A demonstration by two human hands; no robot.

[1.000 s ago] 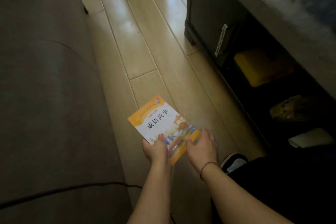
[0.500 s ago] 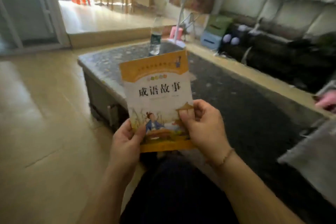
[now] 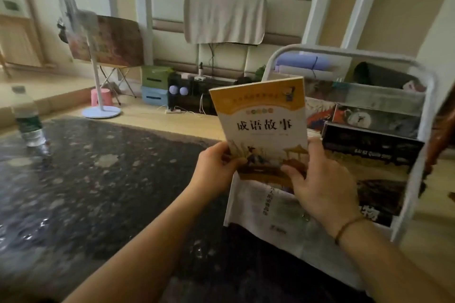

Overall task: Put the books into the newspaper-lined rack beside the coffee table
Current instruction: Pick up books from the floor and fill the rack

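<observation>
An orange and white book (image 3: 261, 128) with Chinese characters on its cover stands upright in both my hands. My left hand (image 3: 216, 167) pinches its lower left corner. My right hand (image 3: 320, 182) grips its lower right edge, thumb on the cover. Right behind the book stands the white metal rack (image 3: 428, 96), lined with newspaper (image 3: 278, 219) that drapes over its near side. Several dark-covered books or magazines (image 3: 369, 145) stand in the rack. The book I hold is in front of the rack's left end, above the newspaper.
The dark speckled coffee table (image 3: 98, 179) fills the lower left, with a water bottle (image 3: 28, 118) on its far left. Beyond it stand a white floor fan (image 3: 96, 96), a pink stool (image 3: 99, 97) and green and blue boxes (image 3: 155, 88) along the wall.
The book came up from the floor beside the sofa, held in both hands. The view swung right across the coffee table, and the book is now in front of the rack.
</observation>
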